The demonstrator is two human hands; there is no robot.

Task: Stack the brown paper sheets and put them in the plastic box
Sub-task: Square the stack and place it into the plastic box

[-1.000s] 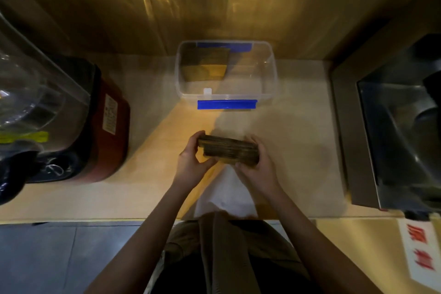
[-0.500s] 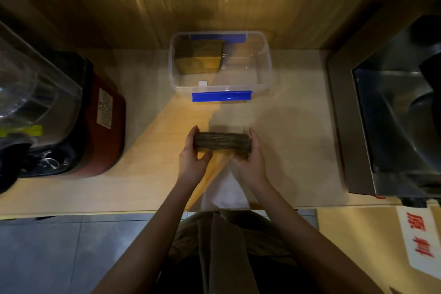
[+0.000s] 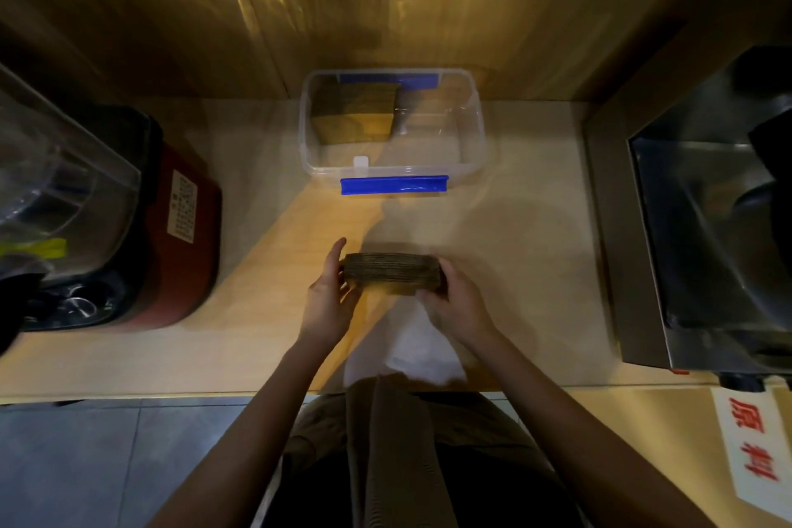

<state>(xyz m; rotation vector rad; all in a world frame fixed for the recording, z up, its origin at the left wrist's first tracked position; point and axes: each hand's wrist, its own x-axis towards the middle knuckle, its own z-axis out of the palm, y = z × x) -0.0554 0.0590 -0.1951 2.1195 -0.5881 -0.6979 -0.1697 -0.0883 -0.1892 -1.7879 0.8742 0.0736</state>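
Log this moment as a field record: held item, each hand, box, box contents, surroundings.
held item: stack of brown paper sheets, edge-on, between both hands over the counter
left hand: straight fingers press the stack's left end
right hand: fingers curled round the stack's right end
plastic box: clear, open-topped, blue latch on near side, beyond the hands
box contents: another brown stack in the far-left corner
surroundings: red appliance left, steel machine right

Looked down on a pale wooden counter [image 3: 535, 261], lit by a warm yellow wedge of light (dimmer toward both sides). Backed onto a glossy golden wood-panelled wall [image 3: 428, 4] streaked with reflections. Dropped at the near edge to grey floor tiles [image 3: 107, 463].
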